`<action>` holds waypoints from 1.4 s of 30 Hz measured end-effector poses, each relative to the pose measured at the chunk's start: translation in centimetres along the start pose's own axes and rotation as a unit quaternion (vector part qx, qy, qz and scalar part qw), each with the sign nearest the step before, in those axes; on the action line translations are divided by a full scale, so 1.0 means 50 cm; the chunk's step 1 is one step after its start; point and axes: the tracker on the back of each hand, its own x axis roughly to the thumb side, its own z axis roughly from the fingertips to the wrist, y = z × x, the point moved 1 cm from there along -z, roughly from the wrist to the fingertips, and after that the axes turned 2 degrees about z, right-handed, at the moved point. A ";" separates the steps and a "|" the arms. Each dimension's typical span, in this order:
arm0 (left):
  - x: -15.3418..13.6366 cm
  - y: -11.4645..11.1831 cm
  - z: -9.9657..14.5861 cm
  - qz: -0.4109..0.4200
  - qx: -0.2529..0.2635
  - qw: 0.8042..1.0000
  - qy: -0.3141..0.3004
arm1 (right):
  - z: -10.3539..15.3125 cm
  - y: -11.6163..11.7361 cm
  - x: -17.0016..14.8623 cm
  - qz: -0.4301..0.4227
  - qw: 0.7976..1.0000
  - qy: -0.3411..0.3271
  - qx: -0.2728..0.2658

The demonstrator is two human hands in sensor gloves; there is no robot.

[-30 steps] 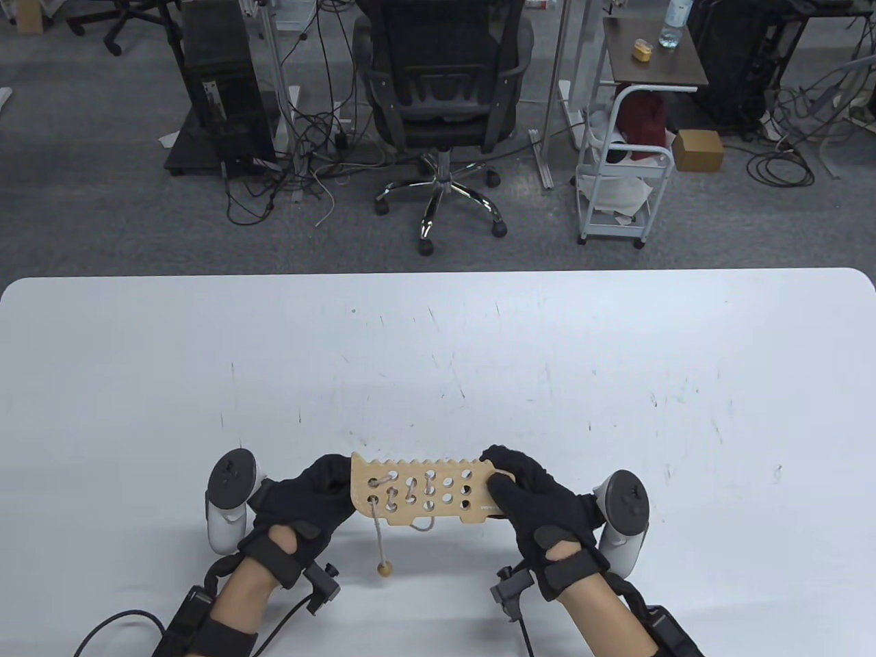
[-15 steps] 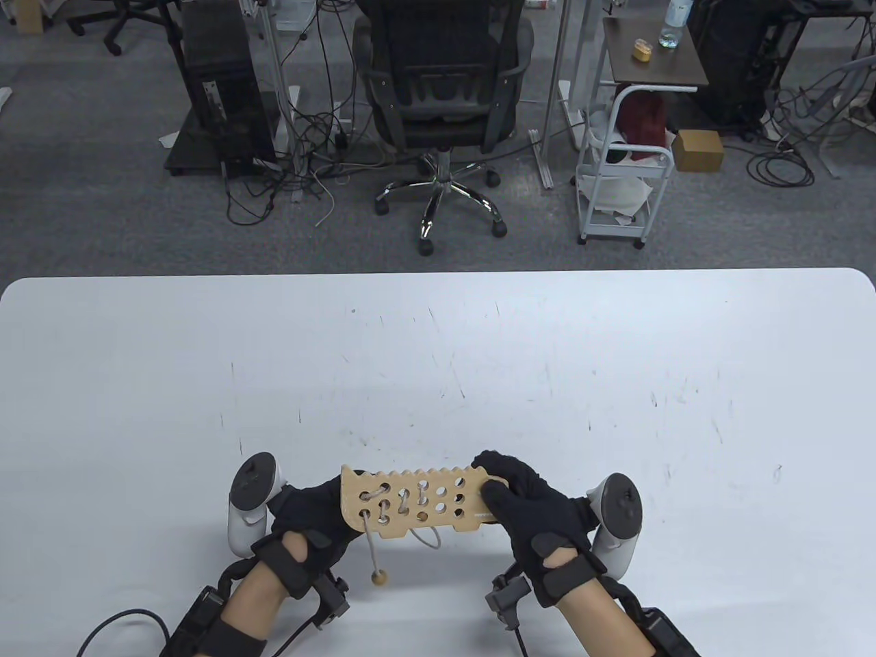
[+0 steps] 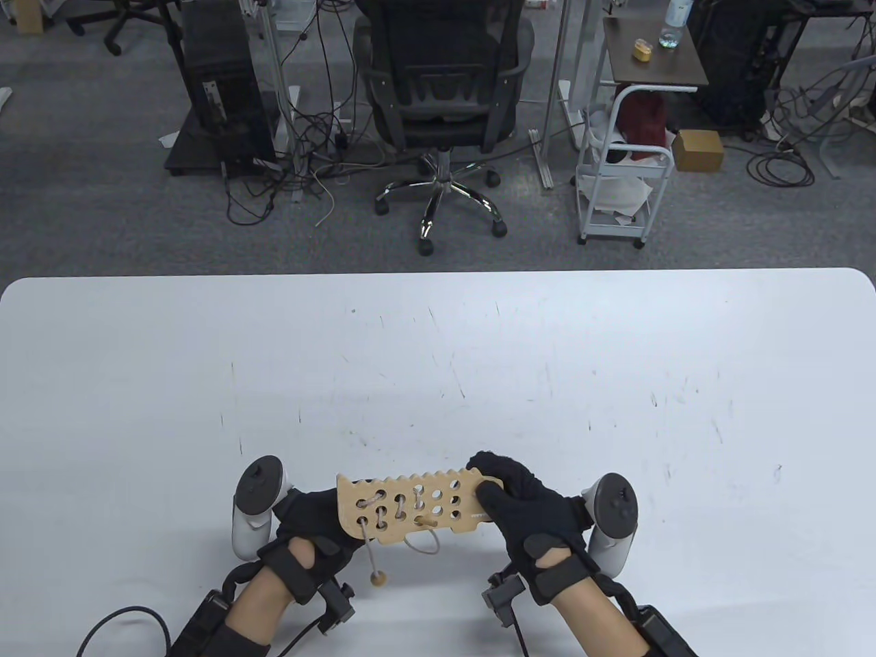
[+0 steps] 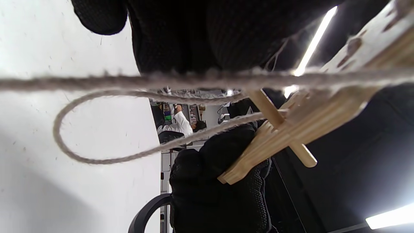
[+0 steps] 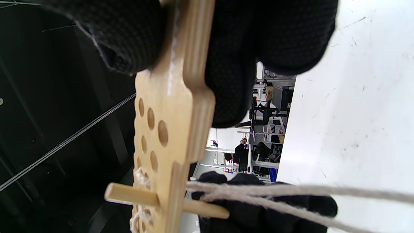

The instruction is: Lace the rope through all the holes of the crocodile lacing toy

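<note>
The wooden crocodile board (image 3: 410, 506) is held off the table between both hands. My left hand (image 3: 311, 520) grips its left end from behind. My right hand (image 3: 520, 503) grips its right end, thumb on top. The rope (image 3: 380, 510) is laced through the left holes. Its bead end (image 3: 376, 580) hangs down at the left. The wooden needle (image 3: 428, 521) pokes through a lower-row hole, and a slack loop (image 3: 421, 545) hangs under the board. The right wrist view shows the needle (image 5: 129, 194) crossing the board (image 5: 168, 129), with rope (image 5: 291, 191) trailing from it. The left wrist view shows the needle (image 4: 284, 136) and loop (image 4: 81, 155).
The white table (image 3: 438, 369) stretches far beyond the hands. An office chair (image 3: 441, 102) and a small cart (image 3: 623, 185) stand on the floor past the table's far edge.
The board has shifted a little left and tilted. The needle tip now sticks up through a lower-row hole and the loop below has grown. My left hand has moved in under the board's left end.
</note>
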 end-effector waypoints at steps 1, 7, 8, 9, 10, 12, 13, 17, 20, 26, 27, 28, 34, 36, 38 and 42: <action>0.000 -0.001 0.000 0.004 -0.003 1.000 0.000 | 0.000 0.000 0.000 0.004 1.000 -0.001 0.000; -0.001 -0.017 -0.002 0.046 -0.035 0.998 0.002 | -0.002 0.004 -0.002 0.039 0.999 -0.009 -0.001; -0.001 -0.019 -0.003 0.051 -0.040 0.998 0.000 | -0.002 0.004 -0.003 0.040 0.999 -0.009 -0.002; -0.001 -0.021 -0.003 0.056 -0.043 0.997 0.000 | -0.002 0.004 -0.003 0.041 0.999 -0.009 -0.002; -0.001 -0.023 -0.003 0.064 -0.045 0.997 -0.001 | -0.002 0.004 -0.003 0.041 0.999 -0.008 -0.002; 0.002 -0.026 -0.002 0.077 -0.047 0.996 -0.003 | -0.003 0.004 -0.003 0.050 0.999 -0.011 -0.003; 0.002 -0.026 -0.002 0.080 -0.048 0.996 -0.003 | -0.003 0.004 -0.003 0.055 0.998 -0.013 -0.003; 0.004 -0.029 -0.003 0.103 -0.055 0.993 -0.007 | -0.003 0.006 -0.003 0.076 0.997 -0.017 -0.004; 0.006 -0.032 -0.003 0.114 -0.061 0.992 -0.008 | -0.003 0.008 -0.003 0.091 0.996 -0.020 -0.006; 0.010 -0.023 -0.001 0.095 -0.047 0.994 -0.015 | -0.004 0.009 -0.003 0.106 0.994 -0.024 -0.004; 0.009 -0.023 -0.001 0.091 -0.044 0.995 -0.014 | -0.004 0.009 -0.001 0.101 0.995 -0.026 -0.001; 0.008 -0.023 -0.001 0.089 -0.042 0.995 -0.013 | -0.004 0.008 -0.001 0.100 0.995 -0.026 -0.001; 0.006 -0.024 -0.001 0.084 -0.043 0.995 -0.006 | -0.003 0.005 0.001 0.089 0.996 -0.025 -0.002; 0.005 -0.021 -0.001 0.080 -0.038 0.996 -0.003 | -0.003 0.004 0.002 0.085 0.996 -0.024 -0.004; 0.003 -0.015 0.000 0.080 -0.028 0.996 0.000 | -0.003 0.001 0.003 0.083 0.996 -0.023 -0.007; -0.001 0.001 0.003 0.079 -0.006 0.997 0.003 | -0.004 -0.006 0.004 0.080 0.996 -0.022 -0.016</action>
